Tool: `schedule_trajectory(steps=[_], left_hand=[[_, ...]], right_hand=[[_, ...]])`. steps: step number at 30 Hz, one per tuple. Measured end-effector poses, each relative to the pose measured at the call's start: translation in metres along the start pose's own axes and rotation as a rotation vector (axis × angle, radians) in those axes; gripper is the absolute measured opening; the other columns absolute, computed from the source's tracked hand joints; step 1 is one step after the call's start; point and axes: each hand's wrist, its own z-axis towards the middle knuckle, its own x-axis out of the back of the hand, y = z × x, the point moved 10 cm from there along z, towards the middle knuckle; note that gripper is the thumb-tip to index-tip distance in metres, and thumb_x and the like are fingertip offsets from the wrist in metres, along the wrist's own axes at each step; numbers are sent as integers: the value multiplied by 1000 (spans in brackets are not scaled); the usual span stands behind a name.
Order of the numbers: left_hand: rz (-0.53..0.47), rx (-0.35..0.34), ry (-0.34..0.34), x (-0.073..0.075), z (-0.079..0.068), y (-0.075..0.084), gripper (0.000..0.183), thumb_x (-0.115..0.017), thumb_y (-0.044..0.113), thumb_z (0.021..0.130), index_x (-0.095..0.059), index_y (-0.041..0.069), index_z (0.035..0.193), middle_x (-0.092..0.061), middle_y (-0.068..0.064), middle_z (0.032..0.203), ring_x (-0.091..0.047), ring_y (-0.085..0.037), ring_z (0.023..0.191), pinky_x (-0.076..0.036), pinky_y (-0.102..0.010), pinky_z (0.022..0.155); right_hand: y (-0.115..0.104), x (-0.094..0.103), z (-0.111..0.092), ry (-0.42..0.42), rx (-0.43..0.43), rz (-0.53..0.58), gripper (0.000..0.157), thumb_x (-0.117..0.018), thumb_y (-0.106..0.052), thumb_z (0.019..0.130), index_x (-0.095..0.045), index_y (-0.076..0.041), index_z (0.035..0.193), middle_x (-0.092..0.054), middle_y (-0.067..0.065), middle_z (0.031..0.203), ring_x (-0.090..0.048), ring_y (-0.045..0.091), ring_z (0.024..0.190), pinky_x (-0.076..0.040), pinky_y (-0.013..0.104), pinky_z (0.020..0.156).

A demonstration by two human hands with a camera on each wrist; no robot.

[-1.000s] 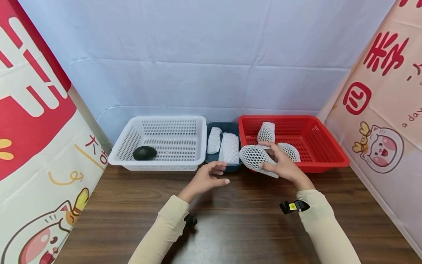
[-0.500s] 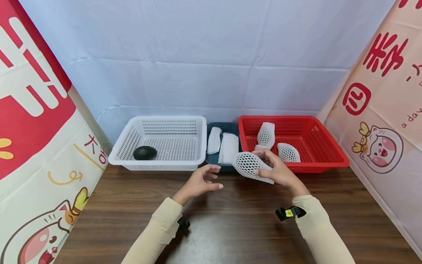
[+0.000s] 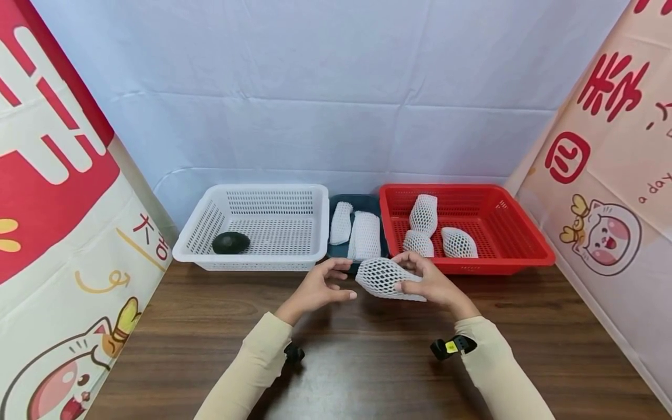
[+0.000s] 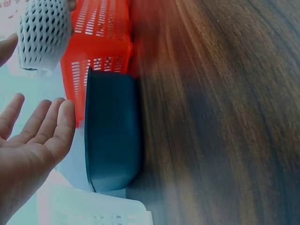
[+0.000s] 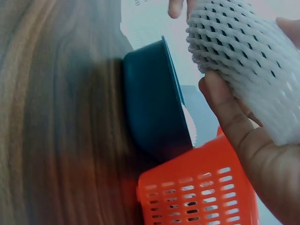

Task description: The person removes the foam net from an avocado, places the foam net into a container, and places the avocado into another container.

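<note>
My right hand (image 3: 433,286) has the netted bundle (image 3: 382,277) pinched at its narrow tail, thumb on the near side and fingers round the far side, spread no wider than the bundle; my left hand (image 3: 317,289) holds nothing, its fingers loosely bent and apart from the netting. The bundle hangs over the wooden table (image 3: 367,361), in front of the dark tray (image 5: 152,98) and the red basket (image 3: 509,233). I'd expect the foam to be light and squashy, grippy rather than slick, and easy to stretch or tear if I hooked a fingertip through the mesh. The swollen end looks filled with something rounder and firmer, though I can't tell what through those slits. I'd judge the tail good for steering, but the fat part the place to cup, since any weight should sit there. From my head I see two foam sleeves (image 3: 366,236) in the tray, three netted pieces (image 3: 459,242) in the red basket and a dark fruit (image 3: 231,243) in the white basket (image 3: 283,230); neither wrist view shows that fruit. The right wrist instead gives me the ribbed weave up close, with my thumb lying against it, and the tray's smooth outer wall.
</note>
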Motion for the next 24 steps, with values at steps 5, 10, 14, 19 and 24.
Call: schedule_trajectory(steps=[5,10,14,19,24], left_hand=[[-1,-20,4,0,7,-21,63,-78,3,73,-50,0,129,-52,-16,126,-53,-33,107,-44,-52,84],[-18,-29,-22,-3,2,-10,61,-78,0,71,-51,-4,126,-53,-17,124,-52,-35,107,-44,-52,84],[-8,-21,-50,-5,-2,-3,57,-77,-2,72,-52,-5,124,-53,-21,122,-51,-38,108,-43,-55,84],[2,-12,-61,-7,2,-28,57,-79,-2,70,-55,-1,122,-57,-14,115,-54,-29,104,-47,-47,82],[4,-27,-58,-7,3,-34,55,-80,-1,69,-56,-1,118,-57,-10,105,-58,-22,93,-50,-42,78]], right_hand=[[5,-7,1,-31,3,38,48,-68,-6,78,-46,4,120,-53,20,110,-52,31,96,-52,37,74],[10,-16,2,-54,30,21,46,-66,-9,80,-47,4,120,-52,20,110,-49,33,99,-51,36,76],[16,-22,3,-54,8,15,46,-66,-12,79,-48,2,120,-52,18,111,-48,33,100,-49,35,79],[16,-31,4,-75,15,14,45,-65,-11,80,-49,3,119,-53,18,110,-49,32,99,-48,34,80],[14,-39,4,-127,24,0,44,-64,-10,82,-49,4,122,-53,18,111,-50,31,99,-49,35,79]])
